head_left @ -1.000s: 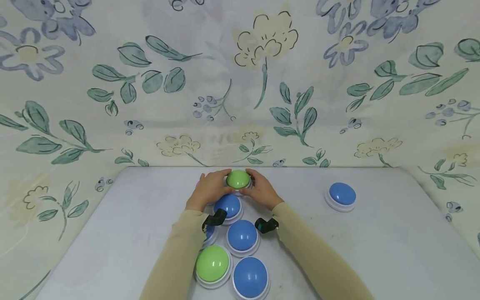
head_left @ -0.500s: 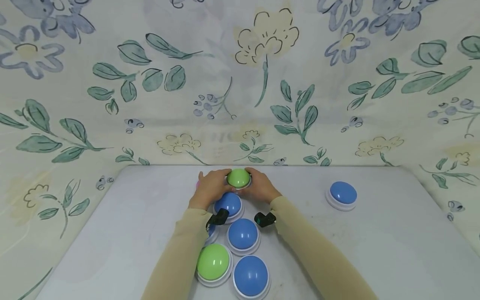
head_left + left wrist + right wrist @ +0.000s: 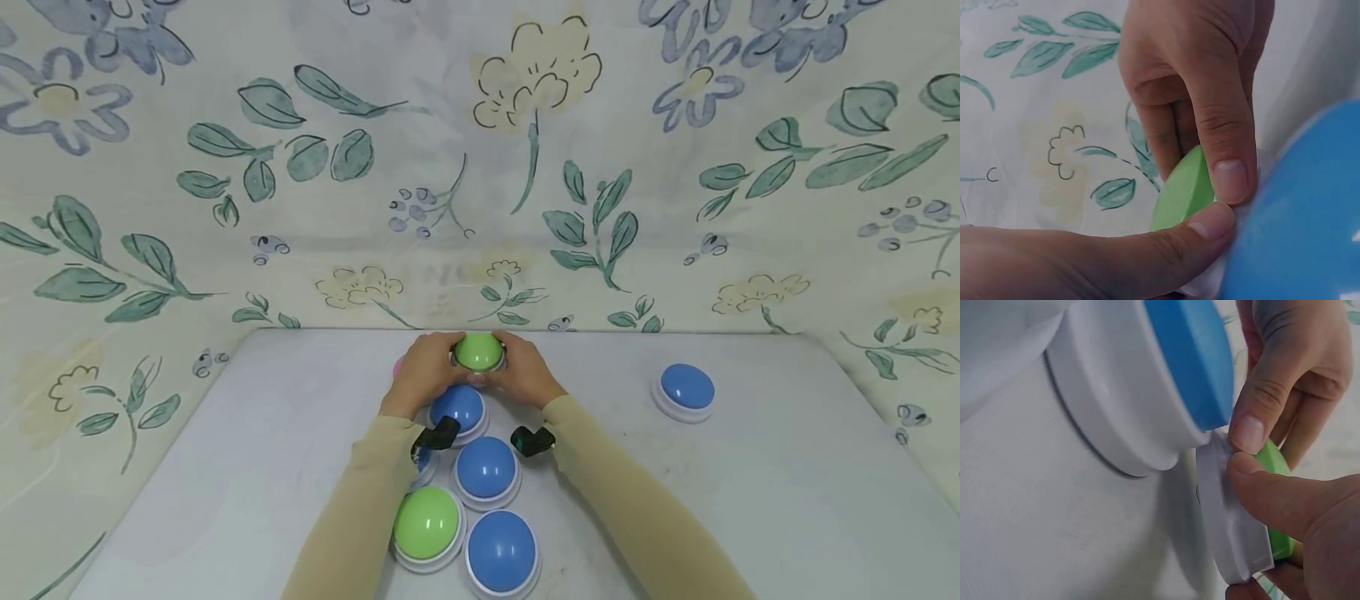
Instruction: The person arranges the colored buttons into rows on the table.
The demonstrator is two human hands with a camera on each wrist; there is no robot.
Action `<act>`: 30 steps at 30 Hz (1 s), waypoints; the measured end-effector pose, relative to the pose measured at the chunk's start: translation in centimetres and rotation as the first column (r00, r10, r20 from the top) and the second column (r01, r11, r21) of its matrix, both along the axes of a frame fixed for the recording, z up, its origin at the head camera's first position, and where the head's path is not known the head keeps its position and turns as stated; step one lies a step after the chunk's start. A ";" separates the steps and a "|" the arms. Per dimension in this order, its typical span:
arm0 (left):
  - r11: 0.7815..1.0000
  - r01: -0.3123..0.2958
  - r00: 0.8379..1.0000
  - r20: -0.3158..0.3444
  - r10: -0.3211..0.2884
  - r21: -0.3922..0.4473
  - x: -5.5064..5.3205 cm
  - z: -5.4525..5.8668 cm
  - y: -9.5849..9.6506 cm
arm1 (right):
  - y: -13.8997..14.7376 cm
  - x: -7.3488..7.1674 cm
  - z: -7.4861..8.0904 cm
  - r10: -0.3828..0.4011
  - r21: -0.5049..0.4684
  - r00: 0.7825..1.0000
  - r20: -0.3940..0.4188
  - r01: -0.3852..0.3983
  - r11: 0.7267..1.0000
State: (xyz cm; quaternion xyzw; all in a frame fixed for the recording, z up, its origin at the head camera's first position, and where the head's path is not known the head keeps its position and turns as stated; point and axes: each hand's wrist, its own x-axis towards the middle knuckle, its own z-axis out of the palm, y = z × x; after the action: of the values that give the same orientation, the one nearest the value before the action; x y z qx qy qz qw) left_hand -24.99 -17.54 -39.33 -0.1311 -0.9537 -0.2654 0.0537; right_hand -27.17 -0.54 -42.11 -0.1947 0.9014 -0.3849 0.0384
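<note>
A push button with a green dome (image 3: 478, 352) and a white base (image 3: 1235, 519) is held between both hands at the far edge of the table. My left hand (image 3: 427, 372) grips its left side and my right hand (image 3: 522, 372) its right. Both thumbs meet at the near side of the base, the other fingers reaching round behind. In the right wrist view the base looks raised off the table, with a shadow beside it. Just nearer stands a blue button (image 3: 457, 407), close to the held one.
More blue buttons (image 3: 486, 468) (image 3: 501, 552) and a green button (image 3: 425, 523) stand nearer on the white table (image 3: 225, 467). Another blue button is partly hidden by my left sleeve. A lone blue button (image 3: 687, 387) stands at the right. Something pink (image 3: 398, 367) peeks out behind my left hand. Floral cloth hangs behind.
Both hands have shifted slightly up the head view together with the green button. Their grip stays the same, and the other buttons stand where they were.
</note>
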 end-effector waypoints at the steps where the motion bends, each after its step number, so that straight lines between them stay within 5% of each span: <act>1: 1.000 -0.001 1.000 -0.002 0.001 0.006 0.1 0.1 0.0 | 0.1 0.1 0.2 -0.001 -0.003 1.000 -0.009 0.001 1.000; 18: 0.998 0.039 0.997 0.065 -0.037 -0.043 1.6 3.5 1.1 | 2.0 2.2 2.0 -0.028 -0.084 0.998 -0.058 0.023 0.996; 30: 0.995 0.075 0.997 -0.013 -0.076 -0.064 2.9 4.7 2.3 | 3.2 3.7 2.9 -0.060 -0.131 0.989 -0.137 0.041 0.990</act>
State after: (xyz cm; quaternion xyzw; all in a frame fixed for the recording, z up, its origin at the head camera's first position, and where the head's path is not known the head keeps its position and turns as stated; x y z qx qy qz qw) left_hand -22.11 -15.27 -34.64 -0.1707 -0.9556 -0.2358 0.0469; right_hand -23.44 2.68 -39.16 -0.2005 0.8799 -0.4281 -0.0475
